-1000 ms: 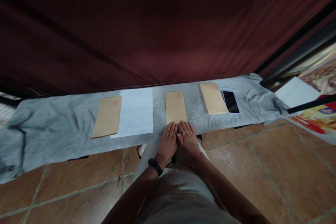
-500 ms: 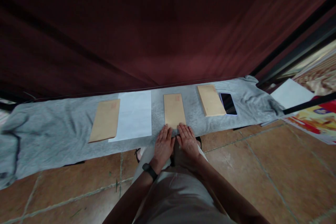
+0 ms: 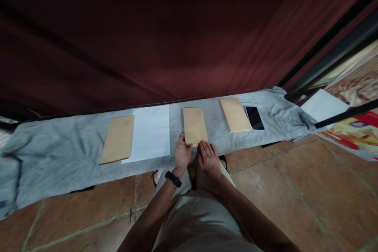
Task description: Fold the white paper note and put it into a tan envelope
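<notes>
A brown paper envelope (image 3: 195, 124) with a small reddish print at its upper right lies in front of me on a grey cloth. My left hand (image 3: 182, 155) has closed on its near left corner, thumb and fingers at the edge. On the near right corner, my right hand (image 3: 209, 160) rests with its fingers stretched out and lying flat. To the left, another brown envelope (image 3: 118, 138) overlaps white paper (image 3: 152, 132). Off to the right is a thicker stack of brown envelopes (image 3: 235, 115), touching a dark-screened phone (image 3: 255, 118).
The grey cloth (image 3: 65, 141) covers a long narrow surface against a dark red curtain (image 3: 183, 47). At the right, a black frame bar (image 3: 345, 114) crosses near a white sheet (image 3: 324, 104) and a colourful printed box (image 3: 358, 132). Tiled floor (image 3: 265, 181) shows below.
My left hand has gone from lying flat on the envelope's near edge to gripping its left corner. My right hand has stayed nearly in place at the near edge.
</notes>
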`<state>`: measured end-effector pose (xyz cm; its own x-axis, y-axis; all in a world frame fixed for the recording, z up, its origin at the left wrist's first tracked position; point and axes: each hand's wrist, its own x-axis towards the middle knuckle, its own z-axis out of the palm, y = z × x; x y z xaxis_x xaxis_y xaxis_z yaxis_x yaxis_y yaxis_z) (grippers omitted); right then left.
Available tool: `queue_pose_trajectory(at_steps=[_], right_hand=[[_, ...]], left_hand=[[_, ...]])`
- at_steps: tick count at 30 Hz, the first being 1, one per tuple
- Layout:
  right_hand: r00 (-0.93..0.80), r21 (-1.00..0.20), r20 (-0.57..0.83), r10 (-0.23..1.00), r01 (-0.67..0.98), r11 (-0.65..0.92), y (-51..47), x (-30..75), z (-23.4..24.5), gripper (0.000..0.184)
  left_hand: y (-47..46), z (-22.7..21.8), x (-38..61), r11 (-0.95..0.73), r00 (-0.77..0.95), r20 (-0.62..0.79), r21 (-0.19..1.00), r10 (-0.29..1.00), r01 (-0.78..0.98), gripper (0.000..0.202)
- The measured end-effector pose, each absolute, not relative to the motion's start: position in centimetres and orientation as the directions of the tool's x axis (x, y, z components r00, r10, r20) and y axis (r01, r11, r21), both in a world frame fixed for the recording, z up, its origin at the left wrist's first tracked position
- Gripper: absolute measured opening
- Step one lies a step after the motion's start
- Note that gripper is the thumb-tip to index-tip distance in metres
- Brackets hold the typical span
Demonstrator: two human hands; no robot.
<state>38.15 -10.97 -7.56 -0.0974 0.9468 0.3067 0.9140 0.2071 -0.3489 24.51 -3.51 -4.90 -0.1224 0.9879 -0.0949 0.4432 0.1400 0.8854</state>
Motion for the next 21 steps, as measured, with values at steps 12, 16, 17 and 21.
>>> queue_pose_trajectory(at_steps=[12, 16, 17, 21], right_hand=[[0.132, -0.524, 0.058, 0.99, 0.847, -0.083, -8.6, 38.7, -3.0, 0.042], [0.289, -0.905, -0.027, 0.957, 0.4, -0.146, -7.7, 39.5, -2.8, 0.031], [0.325, -0.965, -0.075, 0.943, 0.214, -0.151, -7.5, 39.6, -2.9, 0.031], [0.297, -0.906, -0.286, 0.911, -0.394, -0.155, -7.2, 38.6, -3.4, 0.03]], left_hand=[[-4.9, -0.2, 28.5, 0.045, 0.018, -0.046, 0.995, 0.999, 0.094, 0.057], [-5.7, 0.4, 28.4, 0.027, 0.04, -0.032, 0.994, 0.999, 0.105, 0.058], [-5.8, 0.2, 28.1, 0.062, -0.007, -0.061, 0.992, 0.998, 0.113, 0.056], [-6.1, -1.7, 26.9, 0.274, -0.082, -0.275, 0.962, 0.958, -0.026, 0.048]])
